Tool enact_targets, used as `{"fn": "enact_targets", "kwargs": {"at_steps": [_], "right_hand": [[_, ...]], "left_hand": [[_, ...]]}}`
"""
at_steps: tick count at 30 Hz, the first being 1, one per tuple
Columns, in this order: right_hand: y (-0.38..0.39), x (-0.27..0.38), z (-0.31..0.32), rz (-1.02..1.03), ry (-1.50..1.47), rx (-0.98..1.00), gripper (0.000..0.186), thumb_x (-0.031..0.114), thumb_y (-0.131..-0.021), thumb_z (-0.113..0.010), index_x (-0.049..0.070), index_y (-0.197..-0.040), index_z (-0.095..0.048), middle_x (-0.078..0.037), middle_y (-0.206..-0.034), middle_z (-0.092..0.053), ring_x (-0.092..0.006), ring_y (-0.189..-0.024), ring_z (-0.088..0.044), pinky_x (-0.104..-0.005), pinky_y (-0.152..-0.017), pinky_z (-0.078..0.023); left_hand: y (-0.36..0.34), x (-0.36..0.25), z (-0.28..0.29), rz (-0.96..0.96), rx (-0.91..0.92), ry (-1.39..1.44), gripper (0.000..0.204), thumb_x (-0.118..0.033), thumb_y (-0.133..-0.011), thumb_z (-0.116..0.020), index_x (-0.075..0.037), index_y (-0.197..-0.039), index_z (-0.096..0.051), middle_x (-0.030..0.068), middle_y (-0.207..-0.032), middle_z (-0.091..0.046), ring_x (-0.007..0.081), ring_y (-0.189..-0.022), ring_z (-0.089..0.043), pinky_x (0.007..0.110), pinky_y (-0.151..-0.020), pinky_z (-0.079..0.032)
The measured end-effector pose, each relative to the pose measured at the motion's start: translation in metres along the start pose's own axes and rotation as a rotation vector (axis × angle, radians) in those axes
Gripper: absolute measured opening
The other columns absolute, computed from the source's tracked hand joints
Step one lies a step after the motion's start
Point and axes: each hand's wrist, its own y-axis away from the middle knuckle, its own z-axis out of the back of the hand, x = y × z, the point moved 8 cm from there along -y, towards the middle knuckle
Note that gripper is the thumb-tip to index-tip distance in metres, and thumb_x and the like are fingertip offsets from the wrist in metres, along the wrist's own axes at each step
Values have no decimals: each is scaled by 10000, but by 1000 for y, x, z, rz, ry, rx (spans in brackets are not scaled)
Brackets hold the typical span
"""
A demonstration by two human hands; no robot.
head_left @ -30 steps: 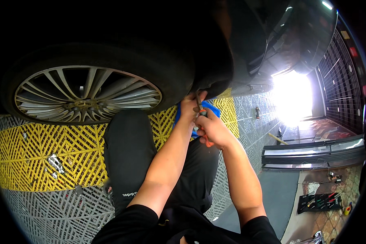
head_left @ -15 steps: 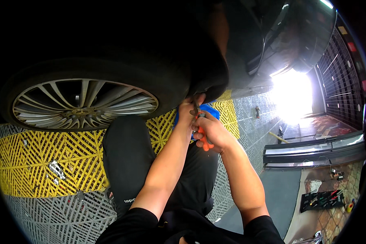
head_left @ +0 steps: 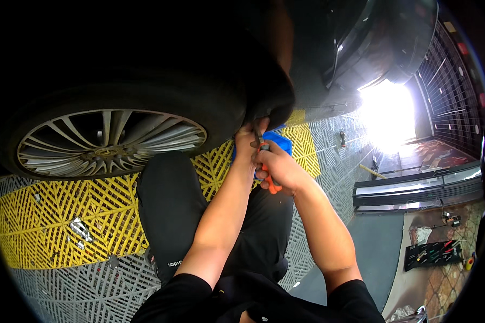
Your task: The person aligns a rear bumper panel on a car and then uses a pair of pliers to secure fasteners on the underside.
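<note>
My right hand [head_left: 280, 168] is wrapped around pliers [head_left: 273, 186] with orange and grey handles. Their metal jaws point up, toward the lower edge of the dark wheel arch [head_left: 277, 97]. Just left of the jaws, my left hand [head_left: 246, 142] is closed at that same edge. Its fingertips are partly in shadow, and what they grip cannot be made out. Directly to the left stands the car wheel [head_left: 110, 152] with silver spokes and a black tire. Beneath my hands, a blue tray [head_left: 284, 143] is partly covered by them.
Yellow grating tiles [head_left: 81, 215] and grey ones lie around my bent knees. A crumpled silvery piece [head_left: 81, 229] rests on the yellow tiles. At right are a dark tool roll [head_left: 432, 254] and a long dark-framed bench-like fixture [head_left: 415, 189]. A small upright tool [head_left: 343, 139] is farther off.
The pliers and my right hand have shifted slightly up and left against the arch edge. The whole view has moved a little; both hands keep their grip.
</note>
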Motion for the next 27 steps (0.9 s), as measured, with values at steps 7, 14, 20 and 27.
{"fn": "enact_targets", "kwargs": {"at_steps": [7, 14, 20, 27], "right_hand": [[4, -8, -4, 38, -122, -13, 483, 145, -928, -528, 65, -1396, -443, -31, -937, -512, -122, -709, -501, -303, -603, -452], [28, -41, -4, 70, -222, 35, 496, 94, -925, -510, 57, -1412, -423, -31, -932, -499, -126, -708, -493, -302, -603, -448], [72, -111, 15, 6, -209, 24, 487, 92, -946, -542, 72, -1419, -428, -24, -915, -500, -106, -695, -493, -284, -603, -452], [90, -201, 59, -130, -359, -117, 500, 78, -948, -528, 86, -1436, -423, -38, -965, -507, -119, -741, -512, -285, -612, -461]], "left_hand": [[-2, 11, 8, -55, 50, 168, 182, -205, -913, -794, -36, -961, -744, -19, -880, -695, 50, -775, -591, 208, -697, -445], [7, 10, 6, 137, -22, -18, 235, -194, -938, -760, 1, -1068, -743, 27, -1044, -728, 89, -939, -636, 226, -851, -473], [2, 3, 4, -51, 95, 97, 313, -190, -938, -755, 44, -1143, -724, 78, -1163, -713, 137, -1081, -613, 284, -1006, -424], [-6, 8, 4, -18, 47, 9, 260, -164, -928, -758, 41, -1087, -735, 85, -1128, -719, 158, -1053, -622, 298, -1015, -421]]}}
